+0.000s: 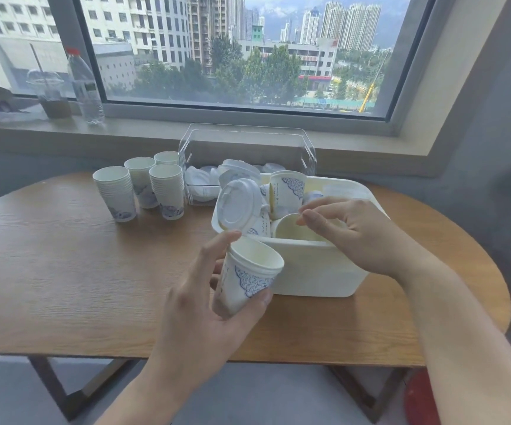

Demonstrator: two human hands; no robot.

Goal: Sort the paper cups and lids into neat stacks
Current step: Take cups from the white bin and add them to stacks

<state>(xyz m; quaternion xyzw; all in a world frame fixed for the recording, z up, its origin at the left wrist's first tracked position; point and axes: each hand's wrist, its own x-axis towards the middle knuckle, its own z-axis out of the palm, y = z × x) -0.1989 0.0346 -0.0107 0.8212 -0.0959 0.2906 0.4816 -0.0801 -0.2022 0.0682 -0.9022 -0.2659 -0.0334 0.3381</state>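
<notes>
My left hand [205, 305] grips a white paper cup [248, 276] with a blue pattern, tilted over the table just in front of the white bin [318, 268]. A white lid [237, 207] stands tipped up off the cup's rim, its lower edge against my left forefinger. My right hand [358, 234] hovers over the bin with loosely bent fingers and holds nothing. Inside the bin lie loose cups [287, 191] and lids. Several neat cup stacks [116, 194] stand at the table's back left. A clear bin [248, 142] behind holds white lids [200, 182].
The round wooden table [64, 271] stands against a windowsill. On the sill at the left are a water bottle [84, 87] and a plastic cup [50, 93] with brown drink. A red stool [425, 397] shows at the lower right.
</notes>
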